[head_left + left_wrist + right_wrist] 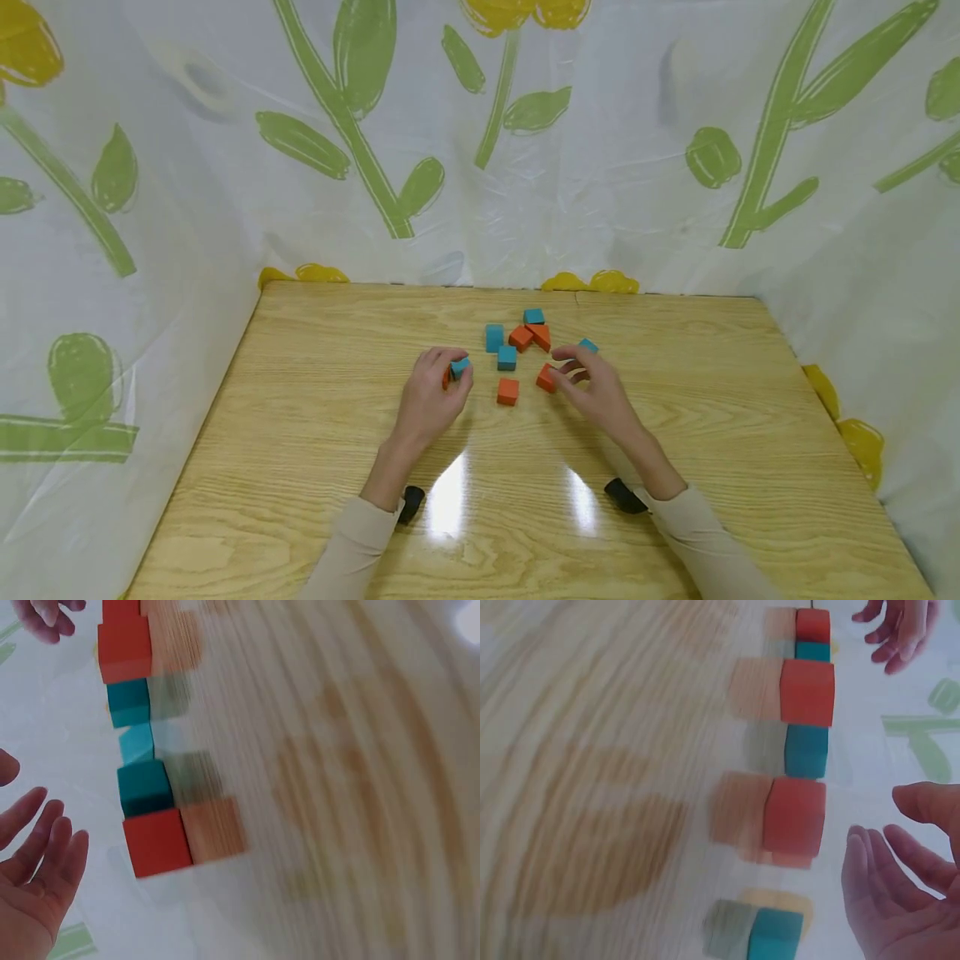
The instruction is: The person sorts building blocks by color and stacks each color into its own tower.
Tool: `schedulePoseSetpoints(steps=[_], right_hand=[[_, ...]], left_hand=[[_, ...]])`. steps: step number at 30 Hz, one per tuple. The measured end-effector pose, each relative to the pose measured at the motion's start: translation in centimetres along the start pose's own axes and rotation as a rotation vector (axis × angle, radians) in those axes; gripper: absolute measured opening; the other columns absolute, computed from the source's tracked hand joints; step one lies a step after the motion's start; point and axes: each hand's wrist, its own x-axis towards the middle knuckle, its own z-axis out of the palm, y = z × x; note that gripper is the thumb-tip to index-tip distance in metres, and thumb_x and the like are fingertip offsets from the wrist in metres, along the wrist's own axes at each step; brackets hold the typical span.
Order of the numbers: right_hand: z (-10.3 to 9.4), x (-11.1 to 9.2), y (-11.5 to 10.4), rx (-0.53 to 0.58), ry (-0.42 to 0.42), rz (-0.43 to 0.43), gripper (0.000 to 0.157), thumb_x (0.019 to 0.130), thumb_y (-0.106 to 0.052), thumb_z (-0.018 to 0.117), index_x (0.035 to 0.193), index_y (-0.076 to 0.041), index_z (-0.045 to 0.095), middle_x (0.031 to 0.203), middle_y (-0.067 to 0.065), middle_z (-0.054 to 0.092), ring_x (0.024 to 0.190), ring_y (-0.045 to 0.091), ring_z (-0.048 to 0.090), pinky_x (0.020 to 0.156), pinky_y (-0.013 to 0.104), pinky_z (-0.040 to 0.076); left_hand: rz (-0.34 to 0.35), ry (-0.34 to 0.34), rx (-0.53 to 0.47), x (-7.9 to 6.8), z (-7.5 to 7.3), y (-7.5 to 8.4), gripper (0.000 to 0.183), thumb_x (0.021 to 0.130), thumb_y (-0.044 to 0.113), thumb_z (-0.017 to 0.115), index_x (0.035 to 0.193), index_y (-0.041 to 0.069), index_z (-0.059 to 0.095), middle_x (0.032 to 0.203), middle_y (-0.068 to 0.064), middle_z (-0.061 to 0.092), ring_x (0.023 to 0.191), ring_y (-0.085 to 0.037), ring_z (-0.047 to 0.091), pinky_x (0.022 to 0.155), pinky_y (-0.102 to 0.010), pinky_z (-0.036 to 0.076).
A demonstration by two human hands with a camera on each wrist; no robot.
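A red block sits just left of the right hand, the nearer one; a blue block lies by the left hand's fingertips. Both hands' fingers stand apart, gripping nothing.

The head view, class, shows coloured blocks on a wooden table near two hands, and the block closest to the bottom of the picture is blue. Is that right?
Not quite: the head view shows that the block closest to the bottom is red, not blue. The rest stands: coloured blocks on a wooden table, near the left hand and right hand.
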Motion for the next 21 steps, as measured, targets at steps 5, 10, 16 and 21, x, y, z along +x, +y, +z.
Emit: schedulePoseSetpoints(steps=[5,10,16,21], right_hand=[[1.0,0.2,-0.3,0.023,-0.045,0.016,0.027,0.095,0.000,0.072,0.120,0.007,0.065,0.111,0.023,0.069,0.093,0.029,0.069,0.075,0.030,0.059],[2.0,0.4,-0.5,0.055,-0.076,0.006,0.027,0.095,-0.002,0.073,0.119,0.009,0.066,0.110,0.024,0.069,0.090,0.028,0.069,0.076,0.035,0.060],[2.8,0.7,-0.9,0.063,-0.111,-0.025,0.025,0.092,0.002,0.075,0.114,0.010,0.067,0.107,0.025,0.069,0.085,0.027,0.069,0.072,0.035,0.061],[3.4,0.7,-1.1,0.053,-0.160,-0.025,0.025,0.091,0.003,0.076,0.114,0.009,0.067,0.107,0.022,0.071,0.086,0.027,0.072,0.074,0.033,0.061]], left_hand=[[-0.013,-0.046,-0.055,0.1,1.1,0.5,0.020,0.098,0.010,0.068,0.113,-0.002,0.072,0.107,-0.017,0.068,0.096,-0.034,0.063,0.081,-0.045,0.055],[-0.054,-0.128,-0.099,0.2,2.0,1.1,0.020,0.099,0.010,0.068,0.113,-0.002,0.072,0.106,-0.014,0.069,0.095,-0.031,0.063,0.083,-0.043,0.055],[-0.074,-0.231,-0.153,0.1,2.8,1.5,0.025,0.099,0.009,0.068,0.120,-0.006,0.068,0.114,-0.017,0.066,0.102,-0.032,0.063,0.085,-0.044,0.056],[-0.082,-0.281,-0.160,0.0,3.0,1.5,0.028,0.101,0.010,0.067,0.123,-0.006,0.066,0.117,-0.021,0.065,0.104,-0.033,0.065,0.086,-0.044,0.058]])
